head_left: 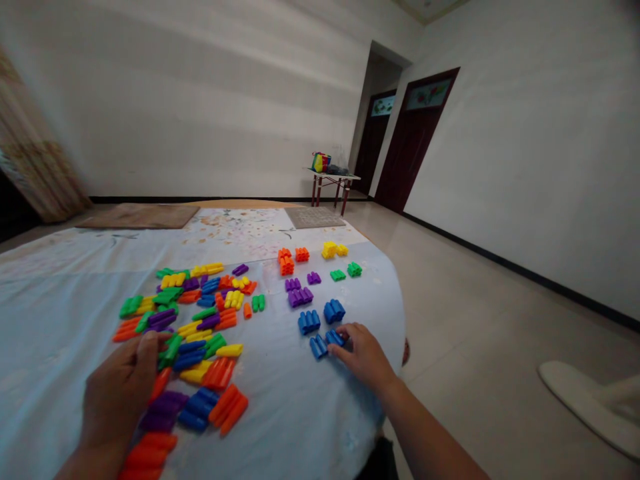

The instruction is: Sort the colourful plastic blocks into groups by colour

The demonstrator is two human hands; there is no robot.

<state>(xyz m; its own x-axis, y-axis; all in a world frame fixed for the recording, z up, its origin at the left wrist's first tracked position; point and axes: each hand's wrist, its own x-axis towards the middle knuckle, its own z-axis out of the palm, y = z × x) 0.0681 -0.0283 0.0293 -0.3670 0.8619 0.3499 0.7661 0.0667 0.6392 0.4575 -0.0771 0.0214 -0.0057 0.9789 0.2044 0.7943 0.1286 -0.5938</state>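
Note:
My right hand (364, 355) has thumb and fingers closed on a small blue plastic block (335, 338) made of joined tubes, low over the table's right side. Beside it lie another blue block (319, 347) and two more behind, one of them a larger blue block (309, 323). On the left, my left hand (120, 383) has its fingers curled and its thumb against a green block (171, 351) at the edge of a mixed pile. Orange blocks (229, 408), purple blocks (163, 410) and yellow blocks (196, 372) lie around that hand, which partly hides some.
Sorted by colour at the back right are orange blocks (286, 262), yellow blocks (329, 250), green blocks (355, 269) and purple blocks (301, 297). A pale cloth (280, 427) covers the round-edged table. Beyond stands a small side table (334, 176); a white base (590, 400) sits on the floor.

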